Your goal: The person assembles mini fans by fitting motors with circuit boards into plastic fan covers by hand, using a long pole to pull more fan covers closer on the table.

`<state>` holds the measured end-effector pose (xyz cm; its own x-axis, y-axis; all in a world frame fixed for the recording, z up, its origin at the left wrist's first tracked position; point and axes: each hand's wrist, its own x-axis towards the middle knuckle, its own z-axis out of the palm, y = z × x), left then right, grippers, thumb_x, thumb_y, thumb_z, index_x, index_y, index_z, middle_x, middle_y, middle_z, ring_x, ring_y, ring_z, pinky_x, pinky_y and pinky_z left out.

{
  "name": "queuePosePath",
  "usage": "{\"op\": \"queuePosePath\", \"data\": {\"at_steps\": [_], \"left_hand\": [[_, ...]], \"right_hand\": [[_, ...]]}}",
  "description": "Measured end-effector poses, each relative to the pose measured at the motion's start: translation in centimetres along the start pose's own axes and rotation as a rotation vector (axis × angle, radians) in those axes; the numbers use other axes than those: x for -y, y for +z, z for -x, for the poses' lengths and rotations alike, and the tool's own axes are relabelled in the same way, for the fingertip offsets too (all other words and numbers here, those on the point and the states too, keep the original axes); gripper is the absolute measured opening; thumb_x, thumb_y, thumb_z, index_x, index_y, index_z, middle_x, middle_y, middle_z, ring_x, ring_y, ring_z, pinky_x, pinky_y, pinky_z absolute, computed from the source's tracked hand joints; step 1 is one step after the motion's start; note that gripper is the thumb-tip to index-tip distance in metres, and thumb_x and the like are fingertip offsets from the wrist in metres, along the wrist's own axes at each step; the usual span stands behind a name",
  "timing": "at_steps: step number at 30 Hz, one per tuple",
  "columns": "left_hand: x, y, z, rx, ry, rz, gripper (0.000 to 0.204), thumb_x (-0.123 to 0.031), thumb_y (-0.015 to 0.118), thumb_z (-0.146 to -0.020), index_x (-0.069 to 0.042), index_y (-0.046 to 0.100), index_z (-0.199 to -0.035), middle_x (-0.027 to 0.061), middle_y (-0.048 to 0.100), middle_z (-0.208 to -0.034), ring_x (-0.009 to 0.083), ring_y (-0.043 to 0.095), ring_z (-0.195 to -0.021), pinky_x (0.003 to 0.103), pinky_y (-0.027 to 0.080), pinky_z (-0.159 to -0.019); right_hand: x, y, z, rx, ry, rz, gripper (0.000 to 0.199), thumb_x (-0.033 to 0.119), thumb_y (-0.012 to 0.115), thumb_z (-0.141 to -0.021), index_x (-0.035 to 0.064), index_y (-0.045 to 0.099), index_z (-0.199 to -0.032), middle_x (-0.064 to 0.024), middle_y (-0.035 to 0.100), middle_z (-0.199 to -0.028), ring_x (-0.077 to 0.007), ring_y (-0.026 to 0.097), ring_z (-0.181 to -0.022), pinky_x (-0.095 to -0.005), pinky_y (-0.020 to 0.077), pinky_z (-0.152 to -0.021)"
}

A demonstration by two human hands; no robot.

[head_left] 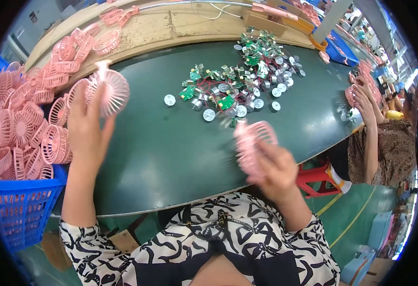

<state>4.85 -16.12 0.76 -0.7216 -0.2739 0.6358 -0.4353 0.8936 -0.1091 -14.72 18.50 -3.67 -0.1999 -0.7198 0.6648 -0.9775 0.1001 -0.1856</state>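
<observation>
My left hand (86, 119) is closed around a pink round fan grille (115, 93) with slatted sides, held up beside the heap of like parts at the left. My right hand (276, 169) grips another pink fan grille (249, 148), tilted on edge above the green table and slightly smeared by motion. Just beyond it lies a pile of small motors with round pale discs (241, 111), joined by red wires to green circuit boards (226, 102). One disc-topped motor (170, 100) sits apart, left of the pile.
A blue basket (23, 205) heaped with pink grilles (22, 127) stands at the left. A wooden ledge (185, 26) runs along the far side of the green table (147, 167). At the right, another person (383, 148) handles pink parts beside a red stool (316, 178).
</observation>
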Motion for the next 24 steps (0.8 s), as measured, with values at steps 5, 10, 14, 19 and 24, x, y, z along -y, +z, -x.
{"op": "queuePosePath", "data": {"at_steps": [5,10,14,19,24], "left_hand": [[-5.6,-2.0,1.0,0.407,0.131,0.282,0.071,-0.022,0.082,-0.071,-0.009,0.052,-0.133,0.0183,0.053,-0.124,0.0361,0.058,-0.105,0.044,0.047,-0.087],[-5.1,-2.6,1.5,0.457,0.192,0.487,0.059,-0.026,0.08,-0.072,-0.006,0.057,-0.122,0.0125,0.057,-0.107,0.0313,0.059,-0.092,0.041,0.048,-0.077],[-4.3,-1.7,1.3,0.327,0.23,0.648,0.044,-0.003,0.07,-0.073,-0.005,0.063,-0.116,0.0157,0.059,-0.117,0.0352,0.06,-0.103,0.045,0.05,-0.085],[-4.3,-0.1,1.8,0.435,0.274,0.64,0.062,0.011,0.055,-0.073,-0.009,0.056,-0.131,0.0193,0.052,-0.136,0.0403,0.047,-0.13,0.047,0.04,-0.107],[-4.0,1.0,2.0,0.296,0.33,0.635,0.056,0.003,0.059,-0.077,-0.005,0.053,-0.132,0.0157,0.057,-0.121,0.0354,0.053,-0.118,0.045,0.043,-0.102]], "right_hand": [[-5.7,-3.5,0.7,0.024,0.33,0.397,0.044,0.019,0.077,-0.078,0.0047,0.067,-0.118,-0.0147,0.063,-0.121,-0.0346,0.059,-0.109,-0.0444,0.0466,-0.093],[-5.6,-2.5,-3.5,-0.051,0.282,0.461,0.041,0.009,0.075,-0.078,0.008,0.067,-0.118,-0.012,0.064,-0.116,-0.0321,0.058,-0.108,-0.0423,0.0452,-0.094],[-5.1,0.4,-7.9,-0.036,0.226,0.271,0.024,0.009,0.073,-0.08,0.0054,0.068,-0.103,-0.0097,0.064,-0.099,-0.0294,0.061,-0.09,-0.0407,0.0478,-0.077],[-6.2,2.6,-11.1,0.103,0.371,0.173,0.013,0.014,0.069,-0.085,0.0023,0.066,-0.09,-0.0129,0.064,-0.087,-0.0347,0.063,-0.082,-0.0438,0.0485,-0.071],[-8.1,3.2,-11.5,0.063,0.599,-0.188,0.014,0.012,0.066,-0.088,-0.0011,0.065,-0.084,-0.0092,0.061,-0.072,-0.0177,0.058,-0.067,-0.0323,0.045,-0.062]]}}
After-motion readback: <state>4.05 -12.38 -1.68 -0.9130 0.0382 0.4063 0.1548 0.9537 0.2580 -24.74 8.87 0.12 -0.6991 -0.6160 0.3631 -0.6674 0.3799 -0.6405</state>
